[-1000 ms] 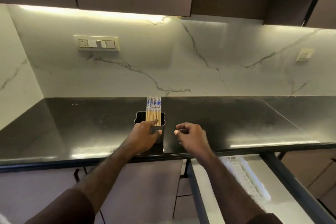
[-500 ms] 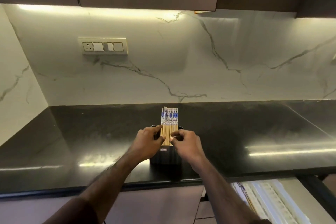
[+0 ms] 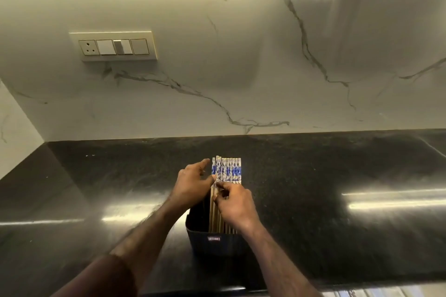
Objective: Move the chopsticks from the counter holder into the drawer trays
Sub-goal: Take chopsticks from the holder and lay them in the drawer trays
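Standing upright in the dark holder (image 3: pixel 212 241) near the counter (image 3: pixel 313 176) edge, the chopsticks (image 3: pixel 226 171) look untouched: a tight row, pale wood with blue-patterned tops. None seems out yet, so nearly everything remains. The right hand (image 3: pixel 235 205) pinches a few shafts at the left of the row; the left hand (image 3: pixel 193 185) rests alongside, fingers loosely spread.

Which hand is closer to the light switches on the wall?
Left. The left hand is beside the chopsticks, below the switch plate. The right hand is lower and further right.
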A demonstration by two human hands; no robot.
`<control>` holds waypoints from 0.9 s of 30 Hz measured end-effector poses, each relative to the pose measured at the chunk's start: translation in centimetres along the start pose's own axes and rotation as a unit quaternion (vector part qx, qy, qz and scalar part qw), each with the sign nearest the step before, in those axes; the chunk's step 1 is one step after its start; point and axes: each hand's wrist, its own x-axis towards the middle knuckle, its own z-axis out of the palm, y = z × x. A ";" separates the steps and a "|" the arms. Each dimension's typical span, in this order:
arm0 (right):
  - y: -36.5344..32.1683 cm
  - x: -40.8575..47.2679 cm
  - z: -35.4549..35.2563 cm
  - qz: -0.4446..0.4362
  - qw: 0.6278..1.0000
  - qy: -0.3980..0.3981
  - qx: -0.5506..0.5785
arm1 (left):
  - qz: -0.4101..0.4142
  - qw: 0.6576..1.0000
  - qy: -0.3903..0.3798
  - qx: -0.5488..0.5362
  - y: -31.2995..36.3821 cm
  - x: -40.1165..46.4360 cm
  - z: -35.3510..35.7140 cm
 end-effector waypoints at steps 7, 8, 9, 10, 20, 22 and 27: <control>0.5 1.4 0.9 -0.014 0.999 0.023 -0.026 | -0.055 0.982 -0.035 -0.174 -1.1 2.2 1.1; 0.5 1.5 1.0 -0.018 0.999 0.023 -0.031 | -0.060 0.979 -0.037 -0.190 -1.1 2.3 1.2; 0.5 1.5 1.2 -0.024 0.999 0.021 -0.034 | -0.064 0.977 -0.035 -0.201 -1.2 2.3 1.3; 0.6 1.6 1.4 -0.029 0.999 0.019 -0.034 | -0.064 0.975 -0.032 -0.210 -1.2 2.4 1.3; 0.8 1.5 1.7 -0.025 0.999 0.029 -0.019 | -0.077 0.954 -0.010 -0.289 -1.8 2.5 1.0; 0.7 1.5 1.8 -0.022 0.999 0.027 -0.021 | -0.075 0.951 0.001 -0.299 -1.9 2.4 0.8; 0.4 1.4 2.2 -0.023 0.999 0.035 -0.030 | -0.061 0.948 0.034 -0.310 -1.7 2.0 -0.4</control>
